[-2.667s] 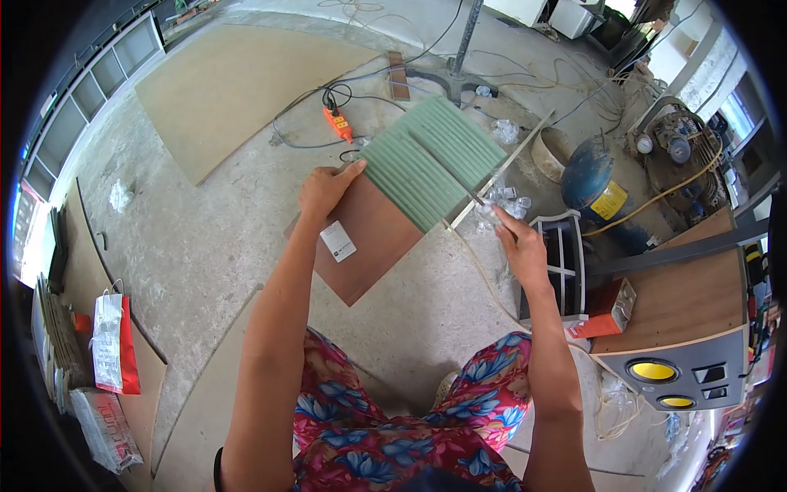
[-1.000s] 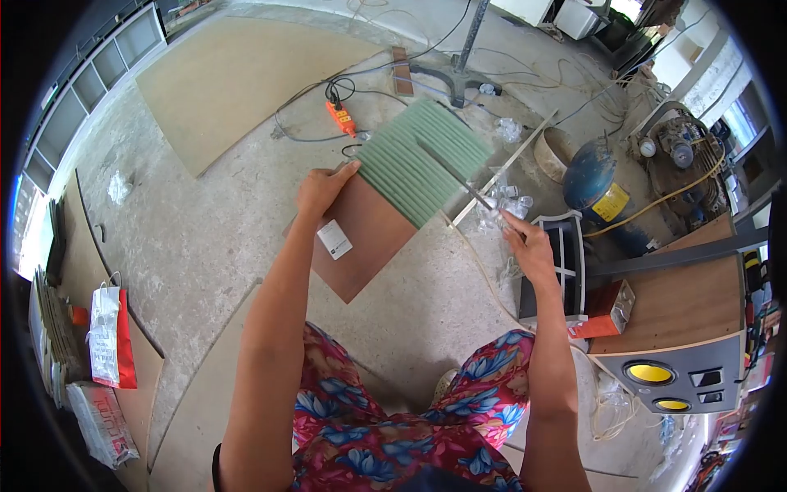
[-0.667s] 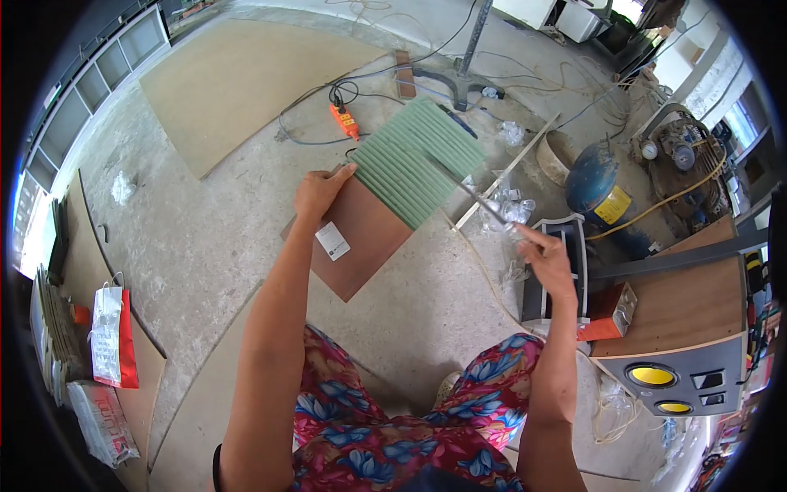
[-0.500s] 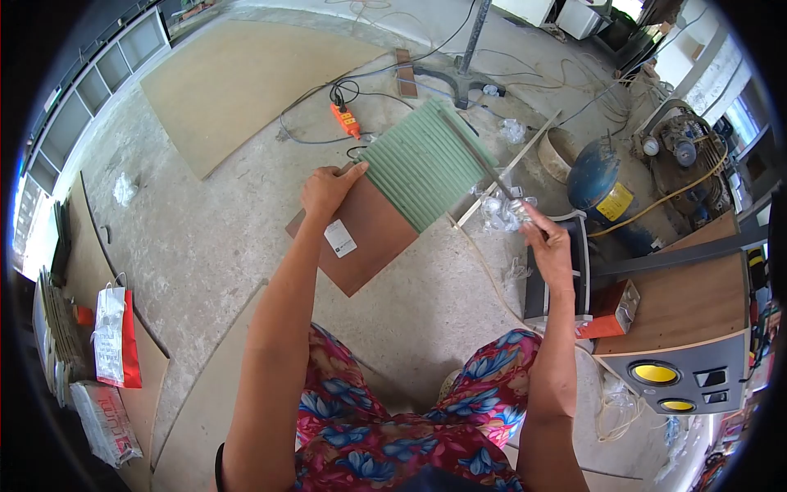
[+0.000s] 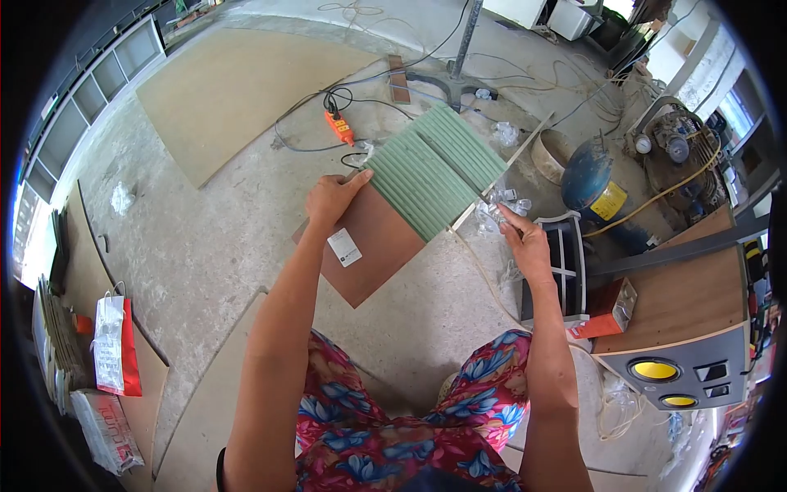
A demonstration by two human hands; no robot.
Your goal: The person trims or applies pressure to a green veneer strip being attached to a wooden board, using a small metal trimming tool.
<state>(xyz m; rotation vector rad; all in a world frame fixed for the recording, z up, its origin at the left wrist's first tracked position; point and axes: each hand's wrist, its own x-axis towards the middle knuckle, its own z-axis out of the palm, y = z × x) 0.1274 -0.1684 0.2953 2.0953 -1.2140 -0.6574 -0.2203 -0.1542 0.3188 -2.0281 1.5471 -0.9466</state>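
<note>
A flat board, brown (image 5: 377,258) on its near part with a white label (image 5: 344,248), lies tilted across the view. Its far part is a green ribbed surface (image 5: 418,184). My left hand (image 5: 334,197) grips the board's left edge, thumb on top where brown meets green and fingers over the side. In my right hand (image 5: 525,238), beyond the green part's right edge, is one end of a long thin dark grey strip (image 5: 457,167). The strip lies across the green ribs, nearly in line with them. My fingers hide the held end.
An orange power strip (image 5: 339,129) lies beyond the board, among cables. Clear plastic scraps (image 5: 507,133) litter the concrete floor. To the right stand a blue tank (image 5: 589,176), a black-and-white frame (image 5: 566,262) and a speaker cabinet (image 5: 676,361). A large tan sheet (image 5: 246,90) lies at the back left.
My right hand has moved left, bringing the grey strip further left across the green ribs. My left hand keeps its hold on the board, and the view has shifted slightly.
</note>
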